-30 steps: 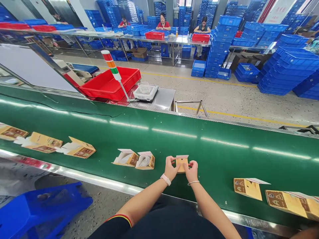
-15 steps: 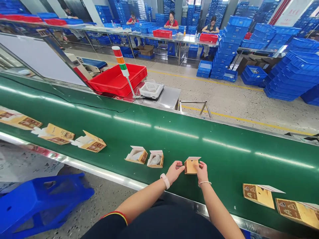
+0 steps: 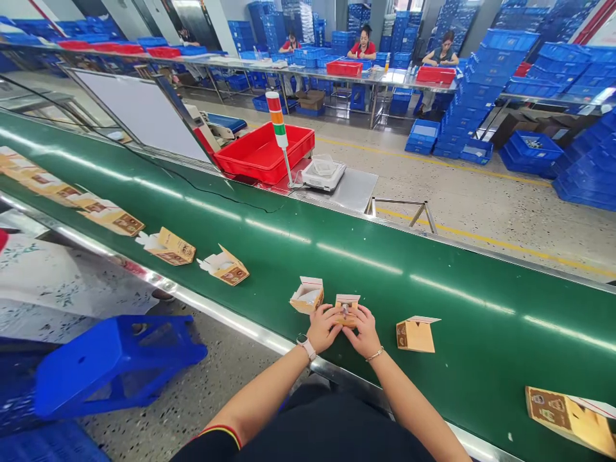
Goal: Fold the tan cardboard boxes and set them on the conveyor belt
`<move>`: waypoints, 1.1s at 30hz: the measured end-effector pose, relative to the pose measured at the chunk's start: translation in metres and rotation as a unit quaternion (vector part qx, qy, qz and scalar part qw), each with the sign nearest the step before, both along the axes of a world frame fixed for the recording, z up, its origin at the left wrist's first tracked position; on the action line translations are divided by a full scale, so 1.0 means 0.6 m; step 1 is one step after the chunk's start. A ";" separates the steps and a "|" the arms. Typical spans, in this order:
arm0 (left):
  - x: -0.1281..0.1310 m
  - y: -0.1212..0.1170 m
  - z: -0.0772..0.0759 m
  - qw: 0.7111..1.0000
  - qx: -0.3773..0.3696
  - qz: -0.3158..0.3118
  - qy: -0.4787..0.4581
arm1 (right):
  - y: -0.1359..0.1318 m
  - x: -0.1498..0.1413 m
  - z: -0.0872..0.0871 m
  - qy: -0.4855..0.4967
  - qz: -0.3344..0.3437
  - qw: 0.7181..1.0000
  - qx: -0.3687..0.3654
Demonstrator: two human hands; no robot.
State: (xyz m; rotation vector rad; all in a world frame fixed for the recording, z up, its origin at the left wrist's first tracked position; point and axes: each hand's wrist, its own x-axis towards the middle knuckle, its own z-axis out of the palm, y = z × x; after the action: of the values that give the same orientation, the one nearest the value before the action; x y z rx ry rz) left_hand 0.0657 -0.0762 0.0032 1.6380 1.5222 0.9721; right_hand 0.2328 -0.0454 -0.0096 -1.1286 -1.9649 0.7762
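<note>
On the green conveyor belt (image 3: 462, 295) a small tan cardboard box (image 3: 347, 300) stands between my hands, its back flap up. My left hand (image 3: 323, 328) is curled around its left side, and my right hand (image 3: 363, 332) around its right side. The fingers of both reach over the top, and the thumbs are at the front. Something greyish shows inside, too covered to make out. Close by on the left, an open box (image 3: 312, 306) holds a whitish item. To the right of my hands stands another tan box (image 3: 418, 337) with its flap raised.
More open boxes (image 3: 228, 273) line the belt to the left, and another box (image 3: 553, 407) lies at the far right. Across the belt are a red bin (image 3: 267, 173), a signal light (image 3: 276, 122) and a scale (image 3: 323, 173). A blue stool (image 3: 115, 359) stands at left. People sit behind.
My hands have let go of the box now at the right and moved left onto the neighbouring open box. The camera view has turned left, so the scene appears shifted right.
</note>
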 end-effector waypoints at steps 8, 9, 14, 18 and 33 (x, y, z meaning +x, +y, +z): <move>0.090 0.038 -0.008 0.917 -0.205 0.182 -0.289 | -0.003 -0.004 -0.042 0.128 -0.350 0.921 -0.117; 0.099 0.045 -0.006 0.904 -0.231 0.177 -0.313 | -0.002 -0.002 -0.045 0.124 -0.360 0.916 -0.125; 0.123 0.039 -0.002 0.896 -0.252 0.144 -0.337 | -0.020 0.023 -0.026 0.099 -0.396 0.909 -0.087; 0.060 -0.053 -0.018 0.945 -0.206 0.058 -0.247 | -0.083 0.008 0.008 0.052 -0.287 0.950 0.114; 0.001 0.041 -0.010 0.982 -0.060 0.103 -0.148 | -0.023 -0.064 -0.025 0.121 -0.295 0.947 -0.044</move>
State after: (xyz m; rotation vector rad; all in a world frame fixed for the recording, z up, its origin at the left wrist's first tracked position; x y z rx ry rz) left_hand 0.0665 -0.0518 -0.0027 1.2084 1.5303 1.1527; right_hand 0.1944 -0.0590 -0.0245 -1.4945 -1.2935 0.6379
